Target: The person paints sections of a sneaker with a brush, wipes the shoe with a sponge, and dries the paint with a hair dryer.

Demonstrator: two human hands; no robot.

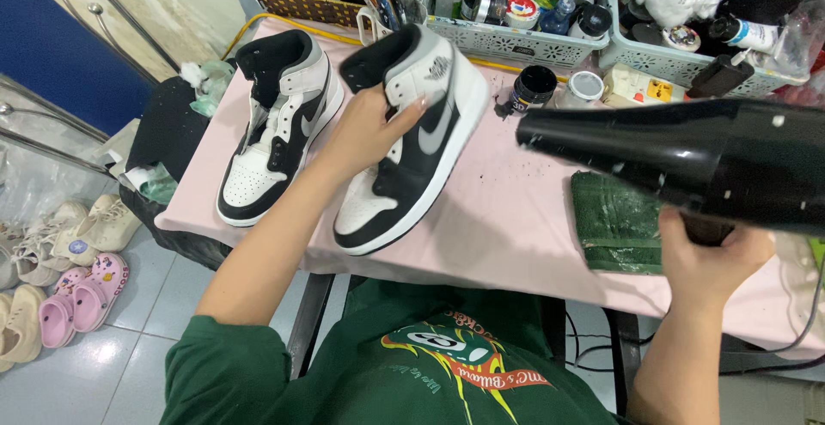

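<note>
Two black, white and grey high-top sneakers lie on a pink-covered table (507, 227). My left hand (365, 133) grips the right-hand sneaker (412, 146) at its laces and tongue, tilting it on its side. The other sneaker (275, 124) rests flat to the left, untouched. My right hand (709, 262) holds the handle of a black hair dryer (687, 154), paint-speckled, with its nozzle pointing left toward the held sneaker, a short gap away.
A folded green cloth (614, 223) lies under the dryer. Small paint jars (533, 88) and light baskets (516, 42) crammed with bottles and brushes line the far edge. A black cloth (168, 128) hangs at the table's left. Shoes and pink clogs (73, 300) sit on the floor.
</note>
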